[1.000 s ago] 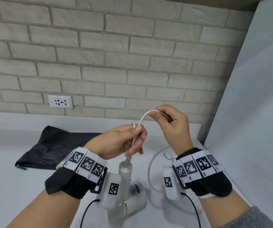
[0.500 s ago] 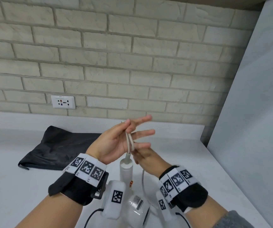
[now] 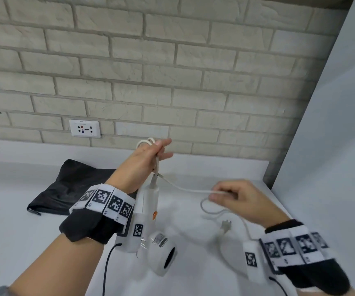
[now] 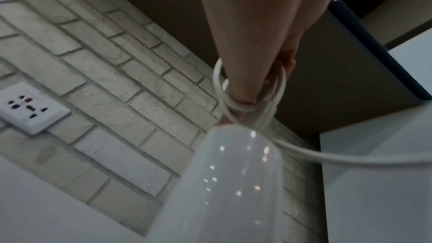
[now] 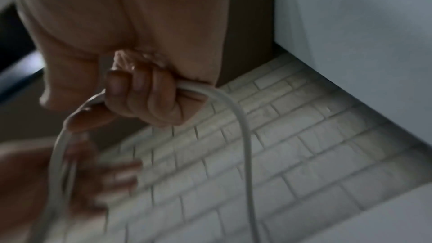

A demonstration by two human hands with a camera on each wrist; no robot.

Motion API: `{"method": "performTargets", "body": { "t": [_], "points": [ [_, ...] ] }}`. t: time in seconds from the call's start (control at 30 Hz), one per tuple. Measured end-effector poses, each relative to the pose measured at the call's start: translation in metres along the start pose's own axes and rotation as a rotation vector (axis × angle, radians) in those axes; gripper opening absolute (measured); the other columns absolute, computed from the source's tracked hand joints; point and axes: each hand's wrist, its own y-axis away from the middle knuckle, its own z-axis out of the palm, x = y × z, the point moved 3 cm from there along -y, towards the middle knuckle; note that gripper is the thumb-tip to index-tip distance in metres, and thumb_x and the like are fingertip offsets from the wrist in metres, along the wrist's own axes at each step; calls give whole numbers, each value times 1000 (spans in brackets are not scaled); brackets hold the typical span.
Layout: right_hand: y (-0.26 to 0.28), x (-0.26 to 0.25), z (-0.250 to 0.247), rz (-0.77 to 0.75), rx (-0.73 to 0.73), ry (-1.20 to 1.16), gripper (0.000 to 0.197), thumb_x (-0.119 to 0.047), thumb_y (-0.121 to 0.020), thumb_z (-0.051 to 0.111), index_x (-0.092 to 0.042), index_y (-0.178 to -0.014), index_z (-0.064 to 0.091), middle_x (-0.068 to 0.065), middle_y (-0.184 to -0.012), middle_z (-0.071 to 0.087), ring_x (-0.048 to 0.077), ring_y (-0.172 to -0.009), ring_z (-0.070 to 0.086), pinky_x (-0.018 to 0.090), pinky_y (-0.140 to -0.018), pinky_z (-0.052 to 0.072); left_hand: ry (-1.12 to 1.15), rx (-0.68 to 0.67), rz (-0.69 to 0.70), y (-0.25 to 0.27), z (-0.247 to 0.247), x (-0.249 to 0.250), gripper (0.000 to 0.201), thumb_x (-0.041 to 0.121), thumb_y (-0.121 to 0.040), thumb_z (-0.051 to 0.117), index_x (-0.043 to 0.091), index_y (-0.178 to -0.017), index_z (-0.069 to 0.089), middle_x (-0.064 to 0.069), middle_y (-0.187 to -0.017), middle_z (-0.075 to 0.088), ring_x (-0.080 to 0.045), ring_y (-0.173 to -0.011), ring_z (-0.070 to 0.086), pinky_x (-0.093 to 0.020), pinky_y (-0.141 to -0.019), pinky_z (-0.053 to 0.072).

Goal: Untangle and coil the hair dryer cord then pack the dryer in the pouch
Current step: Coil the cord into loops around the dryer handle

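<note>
— From the head camera, what's happening?

— The left hand (image 3: 148, 159) is raised above the counter (image 3: 12, 210), fingers stretched forward, with loops of the white cord (image 3: 185, 190) wound round them. The hair dryer (image 3: 153, 227) hangs below that hand by its cord end, handle up, nozzle low and off the counter.

— And the other hand?

— The right hand (image 3: 242, 199) sits lower and to the right, fingers curled, pinching the cord. The cord sags between the two hands. Past the right hand it drops in a slack loop onto the counter, ending at the plug (image 3: 225, 226) lying below that hand.

— The pouch?

— The black pouch (image 3: 69, 189) lies flat on the counter, behind and left of the left wrist, well apart from the dryer. A wall socket (image 3: 84, 128) sits on the brick wall (image 3: 172, 71) above it.

— Left wrist view?

— Several turns of cord (image 4: 236, 107) ring the straight fingers (image 4: 243, 73). The dryer's glossy handle (image 4: 224, 182) hangs just under them, and one strand runs off to the right.

— Right wrist view?

— It's blurry, but the right hand (image 5: 140, 99) is plainly closed round the cord (image 5: 243, 127), which arcs down from the fist. The left hand (image 5: 77, 178) is a smear at lower left with cord beside it.
</note>
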Motion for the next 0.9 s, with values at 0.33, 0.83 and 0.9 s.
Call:
{"method": "performTargets", "body": {
  "t": [0.33, 0.83, 0.9],
  "points": [
    [-46, -57, -45, -228, 509, -114, 14, -20, -82, 65, -12, -70, 64, 29, -64, 53, 20, -61, 43, 26, -57, 34, 128, -602, -16, 27, 45, 18, 48, 49, -90, 25, 9, -92, 51, 0, -56, 60, -15, -55, 55, -30, -87, 46],
    [-43, 13, 69, 65, -184, -8, 41, -20, -96, 40, -28, -136, 36, -3, -74, 50, 7, -68, 50, 28, -77, 52, 481, -280, -3, 20, 28, 8, 37, 37, -90, 42, 20, -59, 55, 10, -149, 36, -24, -126, 51, -36, -103, 43],
    [-34, 13, 68, 63, -216, -63, 38, -17, -95, 42, -30, -130, 39, -6, -67, 43, 3, -58, 49, 23, -71, 53, 412, -188, 7, 18, 26, 11, 36, 36, -89, 39, 24, -60, 57, 15, -143, 40, -20, -128, 48, -37, -108, 36]
  ]
}}
